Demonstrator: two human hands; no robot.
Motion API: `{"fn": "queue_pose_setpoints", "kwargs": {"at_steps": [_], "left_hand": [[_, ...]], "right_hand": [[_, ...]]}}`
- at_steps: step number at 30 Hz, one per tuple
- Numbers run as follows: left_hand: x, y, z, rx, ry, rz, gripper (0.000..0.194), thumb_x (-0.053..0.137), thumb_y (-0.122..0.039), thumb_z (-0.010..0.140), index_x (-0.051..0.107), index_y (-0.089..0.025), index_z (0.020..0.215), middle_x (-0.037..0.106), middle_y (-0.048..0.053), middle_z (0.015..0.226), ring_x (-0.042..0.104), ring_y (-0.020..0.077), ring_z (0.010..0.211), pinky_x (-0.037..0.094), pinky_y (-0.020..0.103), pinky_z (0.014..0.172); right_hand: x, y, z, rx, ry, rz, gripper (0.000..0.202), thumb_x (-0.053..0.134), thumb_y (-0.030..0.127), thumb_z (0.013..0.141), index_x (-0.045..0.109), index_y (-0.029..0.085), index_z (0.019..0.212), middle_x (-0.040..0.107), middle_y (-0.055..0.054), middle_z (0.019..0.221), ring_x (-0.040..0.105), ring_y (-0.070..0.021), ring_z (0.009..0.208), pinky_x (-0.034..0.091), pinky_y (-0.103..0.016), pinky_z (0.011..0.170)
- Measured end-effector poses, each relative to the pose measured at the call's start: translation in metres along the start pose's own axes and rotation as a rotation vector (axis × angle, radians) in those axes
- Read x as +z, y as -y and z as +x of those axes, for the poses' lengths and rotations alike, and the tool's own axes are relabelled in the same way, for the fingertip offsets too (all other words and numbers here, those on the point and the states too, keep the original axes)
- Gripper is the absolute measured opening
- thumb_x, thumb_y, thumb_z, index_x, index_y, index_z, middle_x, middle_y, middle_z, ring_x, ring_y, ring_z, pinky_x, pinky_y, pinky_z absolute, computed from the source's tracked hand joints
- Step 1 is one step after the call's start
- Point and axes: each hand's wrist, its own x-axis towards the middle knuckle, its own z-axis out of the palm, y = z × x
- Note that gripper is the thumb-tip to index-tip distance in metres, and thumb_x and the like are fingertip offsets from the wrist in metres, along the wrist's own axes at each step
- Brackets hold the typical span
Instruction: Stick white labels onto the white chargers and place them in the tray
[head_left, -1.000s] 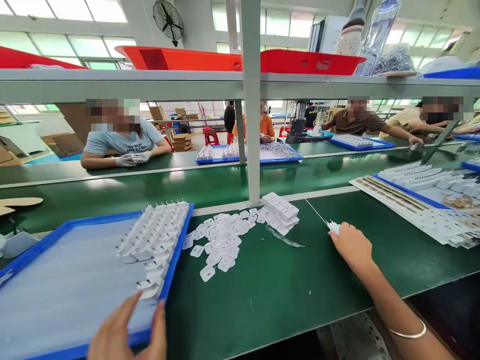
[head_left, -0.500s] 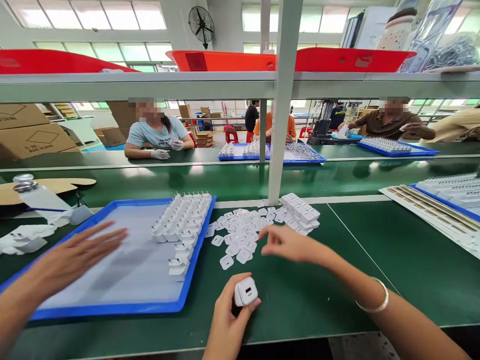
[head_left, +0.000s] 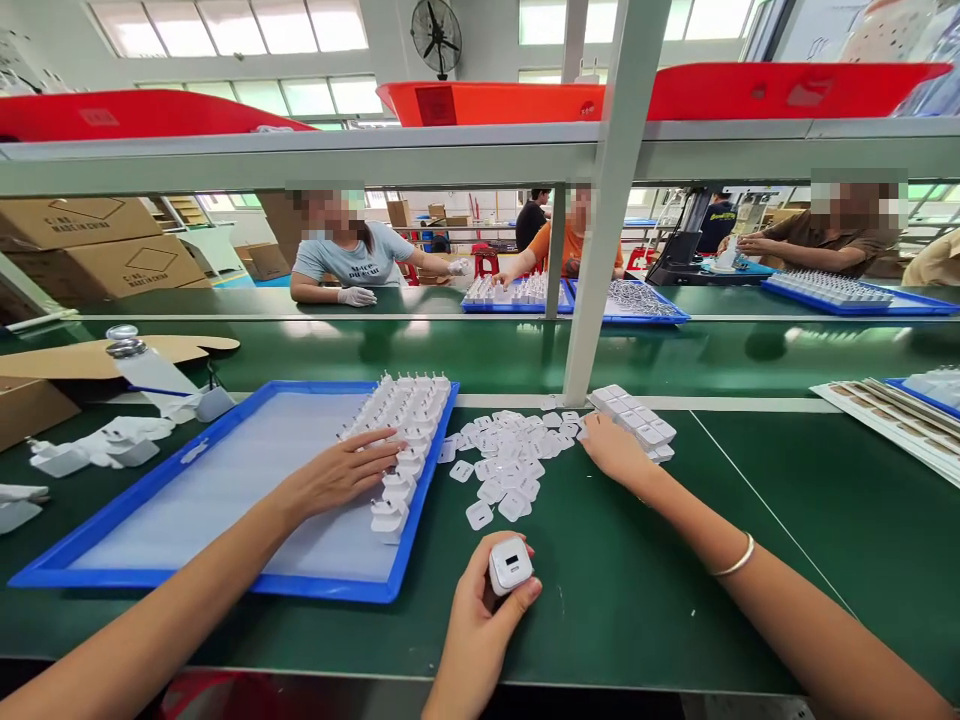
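My left hand (head_left: 487, 610) is closed round a white USB charger (head_left: 511, 566). The charger's rounded square end, with a dark port slot, faces up towards me. My right hand (head_left: 619, 447), a bracelet on its forearm, reaches to the far edge of a loose pile of flat white face plates (head_left: 506, 460). Its fingers are bent down and together, their tips largely hidden beside the plates. Just right of it sits a block of white square pieces (head_left: 637, 415) in rows. Another person's hand (head_left: 345, 475) extends from the left over the blue-rimmed tray.
Rows of white chargers with pins up (head_left: 412, 410) line the right side of the blue tray (head_left: 82, 578). A grey post (head_left: 607, 230) rises behind the pile to a shelf with red bins (head_left: 787, 90). A metal-topped bottle (head_left: 150, 365) stands left. Co-workers sit across the bench.
The view has shifted left. My right hand has moved away from me to the pile's far edge, its fingers bending down. Another person's hand has moved right to the charger rows. My left hand keeps the charger.
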Motion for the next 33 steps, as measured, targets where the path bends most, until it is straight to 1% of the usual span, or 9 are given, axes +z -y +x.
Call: {"fn": "queue_pose_setpoints", "kwargs": {"at_steps": [2, 4, 6, 9, 12, 16, 20, 25, 33], "left_hand": [[0.02, 0.018, -0.022, -0.017, 0.043, -0.021, 0.026, 0.061, -0.05, 0.084, 0.067, -0.026, 0.091, 0.068, 0.006, 0.086, 0.063, 0.0197, 0.079, 0.053, 0.034, 0.066], [0.047, 0.047, -0.05, -0.054, 0.105, -0.033, 0.032, 0.076, -0.045, 0.07, 0.068, -0.022, 0.088, 0.067, 0.006, 0.083, 0.062, 0.0205, 0.072, 0.053, 0.034, 0.061], [0.067, 0.075, -0.072, -0.089, 0.184, -0.121, 0.037, 0.076, -0.043, 0.071, 0.065, -0.02, 0.097, 0.064, 0.006, 0.089, 0.059, 0.0167, 0.069, 0.052, 0.032, 0.06], [0.075, 0.097, -0.084, -0.11, 0.244, -0.201, 0.035, 0.073, -0.038, 0.077, 0.061, -0.02, 0.105, 0.06, 0.005, 0.097, 0.055, 0.0147, 0.075, 0.05, 0.027, 0.065], [0.07, 0.097, -0.083, -0.096, 0.246, -0.159, 0.032, 0.075, -0.033, 0.077, 0.061, -0.021, 0.104, 0.057, 0.003, 0.094, 0.052, 0.0145, 0.082, 0.046, 0.024, 0.071], [0.066, 0.09, -0.087, -0.077, 0.253, -0.07, 0.034, 0.071, -0.033, 0.082, 0.056, -0.025, 0.112, 0.052, 0.0, 0.095, 0.047, 0.0139, 0.084, 0.041, 0.023, 0.076], [0.063, 0.089, -0.095, -0.056, 0.335, 0.014, 0.04, 0.057, -0.043, 0.092, 0.044, -0.028, 0.127, 0.048, 0.004, 0.112, 0.046, 0.0171, 0.092, 0.04, 0.028, 0.083], [0.06, 0.089, -0.096, -0.009, 0.462, 0.048, 0.04, 0.047, -0.049, 0.096, 0.039, -0.029, 0.129, 0.045, 0.004, 0.113, 0.045, 0.0183, 0.095, 0.038, 0.031, 0.085], [0.066, 0.085, -0.095, 0.076, 0.479, 0.041, 0.032, 0.048, -0.043, 0.097, 0.042, -0.032, 0.127, 0.045, 0.003, 0.123, 0.045, 0.0193, 0.107, 0.038, 0.031, 0.093]], "right_hand": [[-0.004, -0.004, 0.0, 0.038, -0.012, 0.078, 0.029, 0.06, 0.031, 0.095, 0.06, 0.016, 0.12, 0.062, -0.009, 0.12, 0.064, -0.0223, 0.101, 0.055, -0.043, 0.086], [-0.011, -0.005, -0.003, 0.031, -0.027, 0.161, 0.017, 0.059, 0.026, 0.095, 0.066, 0.015, 0.106, 0.065, -0.009, 0.113, 0.063, -0.0225, 0.1, 0.052, -0.041, 0.086], [-0.02, -0.001, -0.012, 0.004, -0.053, 0.258, 0.016, 0.055, 0.019, 0.094, 0.07, 0.015, 0.093, 0.066, -0.011, 0.105, 0.061, -0.0244, 0.101, 0.049, -0.04, 0.087], [-0.035, 0.011, -0.035, -0.054, -0.052, 0.417, 0.022, 0.051, 0.023, 0.093, 0.072, 0.019, 0.094, 0.068, -0.008, 0.086, 0.063, -0.0245, 0.089, 0.048, -0.037, 0.079], [-0.044, 0.026, -0.063, -0.148, 0.103, 0.751, 0.022, 0.054, 0.033, 0.089, 0.07, 0.021, 0.095, 0.068, -0.003, 0.073, 0.065, -0.021, 0.073, 0.049, -0.034, 0.07], [-0.043, 0.042, -0.093, -0.187, 0.482, 1.372, 0.016, 0.066, 0.033, 0.082, 0.067, 0.018, 0.083, 0.071, -0.005, 0.075, 0.066, -0.0182, 0.065, 0.049, -0.031, 0.063], [-0.037, 0.052, -0.109, -0.188, 0.651, 1.487, 0.024, 0.076, 0.033, 0.079, 0.056, 0.019, 0.081, 0.067, -0.001, 0.069, 0.064, -0.0148, 0.054, 0.046, -0.026, 0.053], [-0.035, 0.055, -0.116, -0.242, 0.681, 1.494, 0.023, 0.069, 0.031, 0.088, 0.053, 0.021, 0.102, 0.061, 0.004, 0.069, 0.055, -0.0088, 0.056, 0.042, -0.022, 0.056], [-0.025, 0.062, -0.12, -0.227, 0.603, 1.445, 0.021, 0.07, 0.03, 0.085, 0.072, 0.017, 0.101, 0.057, 0.001, 0.066, 0.048, -0.0079, 0.052, 0.037, -0.022, 0.051]]}}
